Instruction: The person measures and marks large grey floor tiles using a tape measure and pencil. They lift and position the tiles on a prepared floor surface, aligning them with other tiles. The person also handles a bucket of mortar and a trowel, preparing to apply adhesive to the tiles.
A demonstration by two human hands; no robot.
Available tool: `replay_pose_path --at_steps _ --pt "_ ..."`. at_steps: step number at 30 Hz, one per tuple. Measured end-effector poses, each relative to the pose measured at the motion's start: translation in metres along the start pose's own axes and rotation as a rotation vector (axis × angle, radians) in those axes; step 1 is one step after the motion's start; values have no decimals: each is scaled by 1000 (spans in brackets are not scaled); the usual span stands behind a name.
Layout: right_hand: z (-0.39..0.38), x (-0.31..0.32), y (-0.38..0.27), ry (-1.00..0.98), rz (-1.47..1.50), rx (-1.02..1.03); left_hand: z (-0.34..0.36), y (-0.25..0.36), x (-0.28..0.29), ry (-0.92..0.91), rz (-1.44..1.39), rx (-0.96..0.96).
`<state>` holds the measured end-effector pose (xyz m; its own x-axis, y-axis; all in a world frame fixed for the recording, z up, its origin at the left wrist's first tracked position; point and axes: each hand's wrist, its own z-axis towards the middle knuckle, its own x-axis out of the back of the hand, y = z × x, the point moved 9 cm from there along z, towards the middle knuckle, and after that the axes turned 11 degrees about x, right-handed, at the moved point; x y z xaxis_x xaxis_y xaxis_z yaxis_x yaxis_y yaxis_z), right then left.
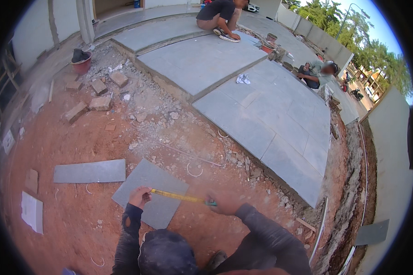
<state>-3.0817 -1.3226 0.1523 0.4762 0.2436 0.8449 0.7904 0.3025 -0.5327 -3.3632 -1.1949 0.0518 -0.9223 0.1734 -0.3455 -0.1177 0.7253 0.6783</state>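
Observation:
A yellow tape measure (179,195) is stretched out between my two hands, over a square grey tile (144,176) that lies on the red soil. My left hand (141,197) pinches the blade's end above the tile. Closed round the case at the other end is my right hand (227,201), slightly blurred, to the right of the tile. Only a bit of green from the case shows; my fingers cover the rest. A long grey tile strip (90,171) rests just left of the square tile.
Raised grey paving (270,123) with a rough edge runs along the right. Bricks (101,102), rubble and a red bucket (81,64) stand at the far left. One person (220,18) crouches on the paving; another person (314,75) sits beyond it. A white block (32,212) lies left.

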Motion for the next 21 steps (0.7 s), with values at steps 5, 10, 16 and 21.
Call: replay_pose_path --at_steps 5,10,16,21 --pt "3 13 30 3 108 -87 -33 -16 23 23 -4 48" --pt "17 82 67 197 -204 -226 -30 -15 -30 -27 103 -59" --pt "39 249 131 514 -324 -462 -29 -59 14 68 282 -38" --pt "47 342 89 707 -424 -390 -57 -126 125 850 655 -196"
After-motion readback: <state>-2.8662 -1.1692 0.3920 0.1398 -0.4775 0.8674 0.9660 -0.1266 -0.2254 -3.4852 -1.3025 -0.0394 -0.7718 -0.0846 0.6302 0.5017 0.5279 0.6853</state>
